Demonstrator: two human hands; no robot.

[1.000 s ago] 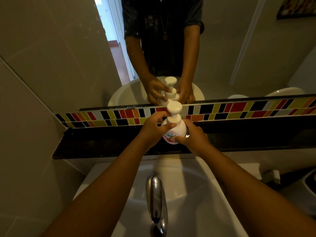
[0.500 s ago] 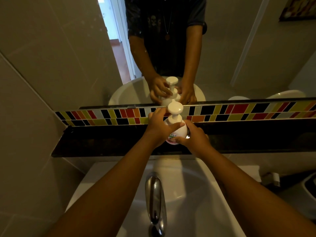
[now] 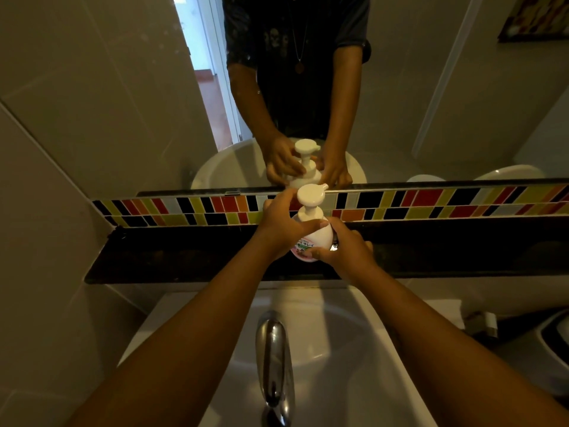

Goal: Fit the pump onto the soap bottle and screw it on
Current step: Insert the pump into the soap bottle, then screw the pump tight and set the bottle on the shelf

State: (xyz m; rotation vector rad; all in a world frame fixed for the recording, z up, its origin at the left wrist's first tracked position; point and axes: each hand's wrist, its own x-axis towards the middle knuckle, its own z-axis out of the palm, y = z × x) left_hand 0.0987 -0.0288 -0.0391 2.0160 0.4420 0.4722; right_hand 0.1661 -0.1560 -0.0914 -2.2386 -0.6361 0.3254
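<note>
While both hands (image 3: 278, 224) wrap soap bottle (image 3: 314, 238), base hidden, pump (image 3: 310, 195) visible

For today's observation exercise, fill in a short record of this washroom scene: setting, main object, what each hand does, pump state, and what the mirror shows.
setting: white sink with chrome tap, dark ledge under a coloured tile strip
main object: soap bottle, upright on the ledge
left hand: wrapped around the pump collar
right hand: grips the bottle's lower body
pump: seated on the neck; tightness cannot be told
mirror: reflects hands, bottle and sink
</note>
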